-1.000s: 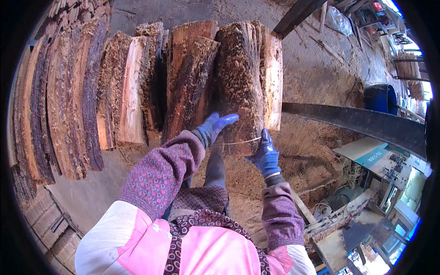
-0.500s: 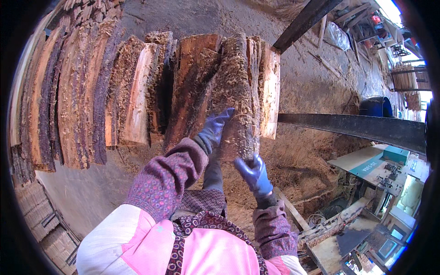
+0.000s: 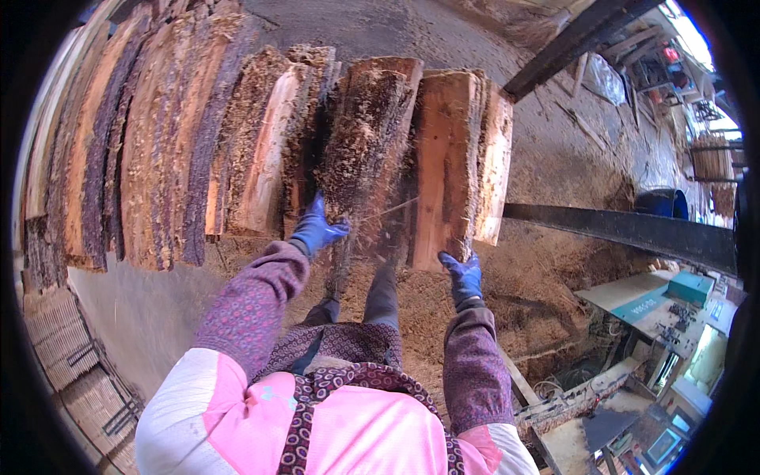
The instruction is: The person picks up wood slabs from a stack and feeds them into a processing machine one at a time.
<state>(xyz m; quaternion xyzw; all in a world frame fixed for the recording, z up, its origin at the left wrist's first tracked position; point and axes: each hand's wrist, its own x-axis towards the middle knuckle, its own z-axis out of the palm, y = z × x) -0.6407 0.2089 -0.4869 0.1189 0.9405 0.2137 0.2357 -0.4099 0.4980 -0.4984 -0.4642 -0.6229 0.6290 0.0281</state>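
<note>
My left hand (image 3: 319, 228), in a blue glove, grips the near end of a bark-covered wood slab (image 3: 360, 131). This slab leans toward the left and is strewn with sawdust. My right hand (image 3: 461, 273), gloved the same way, closes on the near end of another slab (image 3: 443, 158), whose smooth orange-brown sawn face is turned up. A dark gap lies between the two slabs, and loose shavings hang blurred in it. Beyond the right slab's edge stands a paler slab (image 3: 495, 162). Fingertips of both hands are partly hidden by the wood.
A long row of slabs (image 3: 170, 142) stretches to the left. Dark metal beams (image 3: 617, 226) cross at the right, near a blue drum (image 3: 663, 203). At lower right stands a machine with a green-and-white panel (image 3: 641, 301). Sawdust (image 3: 522, 293) covers the floor.
My left hand has shifted left, from the bark face to a slab's near end. The slabs have parted, and a sawn face shows where bark was. My right hand has moved slightly right.
</note>
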